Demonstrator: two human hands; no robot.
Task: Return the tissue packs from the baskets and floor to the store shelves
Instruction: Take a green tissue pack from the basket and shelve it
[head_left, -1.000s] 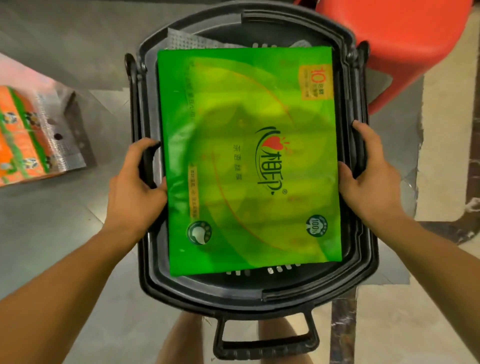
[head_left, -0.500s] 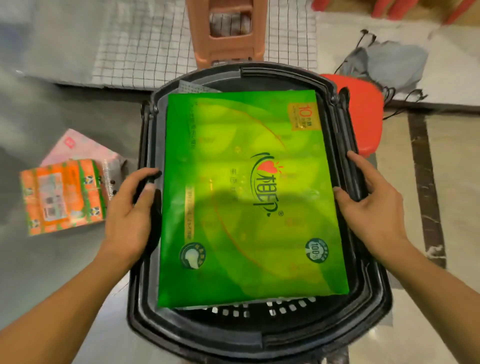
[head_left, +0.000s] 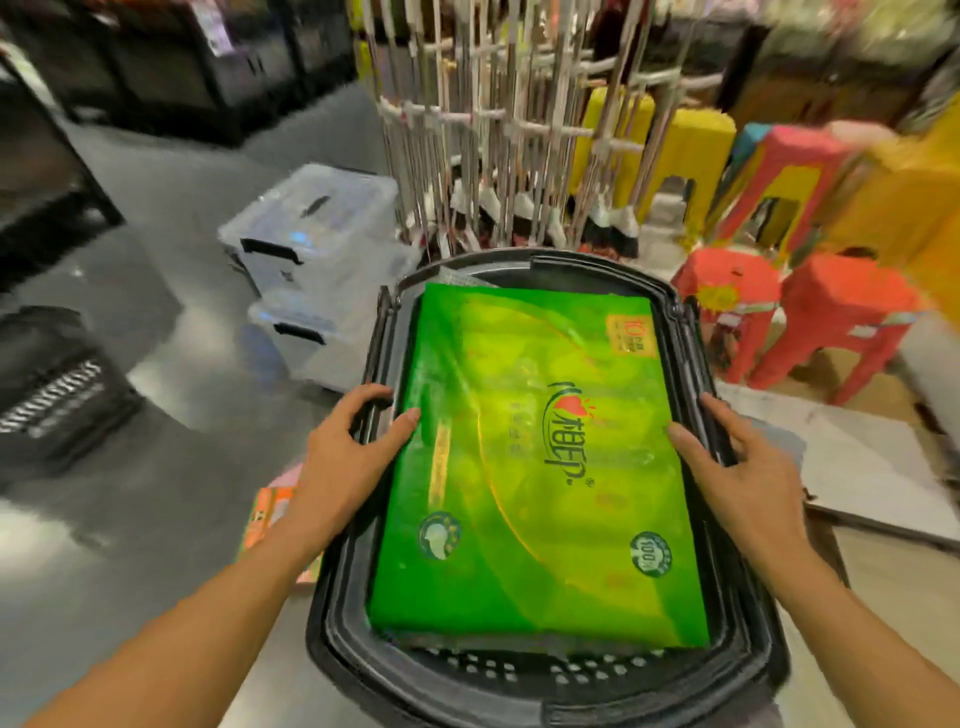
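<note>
A large green tissue pack (head_left: 540, 467) lies flat in a black shopping basket (head_left: 467, 680) and fills most of it. My left hand (head_left: 348, 457) grips the basket's left rim, fingers curled over the edge and thumb resting on the pack. My right hand (head_left: 737, 467) grips the right rim the same way. An orange tissue pack (head_left: 270, 514) lies on the grey floor, partly hidden behind my left forearm.
Two stacked clear storage boxes (head_left: 317, 228) stand ahead on the left, beside a rack of hanging mops (head_left: 493, 130). Red stools (head_left: 810, 312) and yellow stools (head_left: 691, 140) crowd the right. Another black basket (head_left: 52, 384) sits at far left.
The view has swung up from the floor to the aisle. The basket stays held by its rims in both hands. The orange pack now shows lower, behind my left arm.
</note>
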